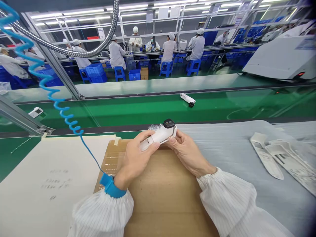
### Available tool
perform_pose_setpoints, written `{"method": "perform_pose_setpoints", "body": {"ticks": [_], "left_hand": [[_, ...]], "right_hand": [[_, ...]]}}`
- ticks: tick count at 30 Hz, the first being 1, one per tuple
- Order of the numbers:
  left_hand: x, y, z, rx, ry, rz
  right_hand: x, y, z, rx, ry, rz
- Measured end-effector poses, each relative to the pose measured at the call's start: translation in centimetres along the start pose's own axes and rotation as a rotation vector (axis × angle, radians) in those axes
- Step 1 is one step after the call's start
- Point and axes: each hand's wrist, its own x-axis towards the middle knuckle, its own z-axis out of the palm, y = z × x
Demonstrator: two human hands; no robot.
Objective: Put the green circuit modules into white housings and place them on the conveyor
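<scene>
The left hand (134,161) and right hand (187,153) both grip a white handheld device (160,135) with a black cap, fingers closed around it, just above a cardboard sheet (160,197). A blue coiled cord (53,95) runs from the left wrist, a sheet of paper (49,187) lies to the left, and another white device (187,99) rests on the green conveyor belt (138,112) ahead.

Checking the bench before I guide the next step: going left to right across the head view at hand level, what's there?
paper sheet → left hand → white device → right hand → grey sheet → white parts
</scene>
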Motion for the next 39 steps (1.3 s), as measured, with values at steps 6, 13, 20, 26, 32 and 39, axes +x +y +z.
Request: {"method": "perform_pose_setpoints", "body": {"ticks": [6, 13, 20, 26, 32, 39], "left_hand": [[-0.4, 0.4, 0.2, 0.118, -0.039, 0.019], [-1.6, 0.5, 2.0, 0.574, -0.195, 0.131], [-1.8, -0.1, 2.4, 0.606, -0.368, 0.086], [-0.2, -0.8, -1.1, 0.345, -0.188, 0.044], [-1.6, 0.9, 1.2, 0.462, 0.062, 0.285], [-2.3, 1.3, 2.5, 0.499, 0.121, 0.335]], "right_hand": [[0.0, 0.1, -0.1, -0.013, 0.034, 0.006], [-0.6, -0.7, 1.8, 0.289, 0.099, 0.156], [-0.5, 0.0, 1.0, 0.525, 0.167, 0.227], [-0.7, -0.9, 2.2, 0.431, -0.164, 0.19], [-1.7, 0.4, 3.7, 0.397, -0.163, 0.22], [-1.7, 1.2, 4.1, 0.442, -0.055, 0.231]]}}
